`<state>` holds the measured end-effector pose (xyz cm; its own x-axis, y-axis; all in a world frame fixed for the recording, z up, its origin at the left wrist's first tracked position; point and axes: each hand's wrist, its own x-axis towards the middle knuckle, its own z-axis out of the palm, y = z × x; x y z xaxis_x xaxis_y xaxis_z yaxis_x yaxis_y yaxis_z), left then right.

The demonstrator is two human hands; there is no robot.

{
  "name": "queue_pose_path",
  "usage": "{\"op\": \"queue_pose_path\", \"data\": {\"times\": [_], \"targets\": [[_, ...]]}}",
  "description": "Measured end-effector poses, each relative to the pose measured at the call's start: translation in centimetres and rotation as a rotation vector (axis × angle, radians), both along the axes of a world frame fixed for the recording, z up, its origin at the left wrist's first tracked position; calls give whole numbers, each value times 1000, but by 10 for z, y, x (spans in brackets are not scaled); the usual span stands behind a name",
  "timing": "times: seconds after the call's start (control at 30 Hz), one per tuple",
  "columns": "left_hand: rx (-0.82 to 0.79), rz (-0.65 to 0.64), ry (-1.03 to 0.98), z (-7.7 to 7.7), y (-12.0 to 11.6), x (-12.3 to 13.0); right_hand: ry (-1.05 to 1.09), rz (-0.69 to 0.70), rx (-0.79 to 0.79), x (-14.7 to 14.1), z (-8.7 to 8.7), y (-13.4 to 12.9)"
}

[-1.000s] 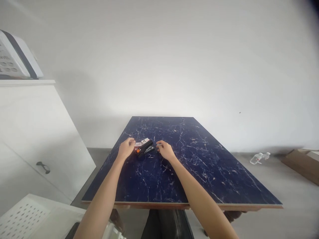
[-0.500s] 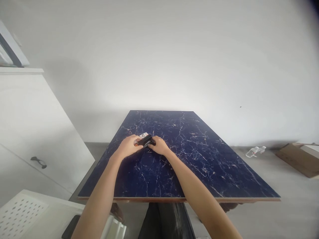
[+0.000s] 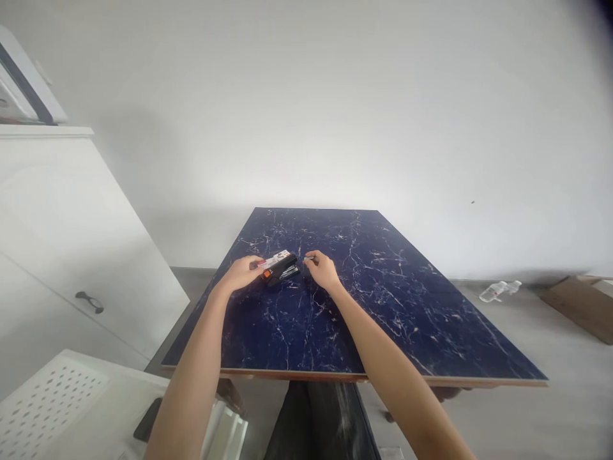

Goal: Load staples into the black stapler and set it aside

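Black stapler (image 3: 282, 267) with an orange patch, lying at a slant on the table just left of centre frame, flanked by 2 bare hands. Biggest to smallest, then: most of the frame is taken up by a plain pale wall (image 3: 306, 121). The lower middle is filled by a dark blue, white-veined table (image 3: 393, 319). Over on the left edge, a white cabinet (image 3: 71, 211) can be seen, and at lower left a white seat (image 3: 52, 402) dotted with holes. Dark trousers (image 3: 316, 421) are spotted at bottom centre. A brown cardboard box (image 3: 577, 306) is parked on the floor at far right, and a white object (image 3: 36, 80) with a dark stripe is cut off at upper left.

Now the small stuff. The left hand (image 3: 243, 273) is half curled at the stapler's left end, fingers right up against a white-and-red packet (image 3: 276, 258) just behind it; whether either is actually gripped can't be told. The right hand (image 3: 322, 268) is closed to a fingertip pinch, just beside the stapler's right end. 2 clear bottles (image 3: 493, 292) are seen near the cardboard box. Tiniest of all, a small pale piece (image 3: 309, 258) is held in that pinch, too small to be identified.
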<state>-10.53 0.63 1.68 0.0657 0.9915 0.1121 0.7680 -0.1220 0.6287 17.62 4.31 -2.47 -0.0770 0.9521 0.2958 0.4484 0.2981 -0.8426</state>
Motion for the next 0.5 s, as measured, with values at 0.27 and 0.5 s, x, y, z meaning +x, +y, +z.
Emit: {"op": "queue_pose_path", "data": {"times": [0.27, 0.5], "targets": [[226, 30, -557, 1, 4, 13, 235, 81, 25, -11, 16, -13], [23, -128, -862, 4, -5, 43, 492, 186, -45, -25, 27, -24]]}}
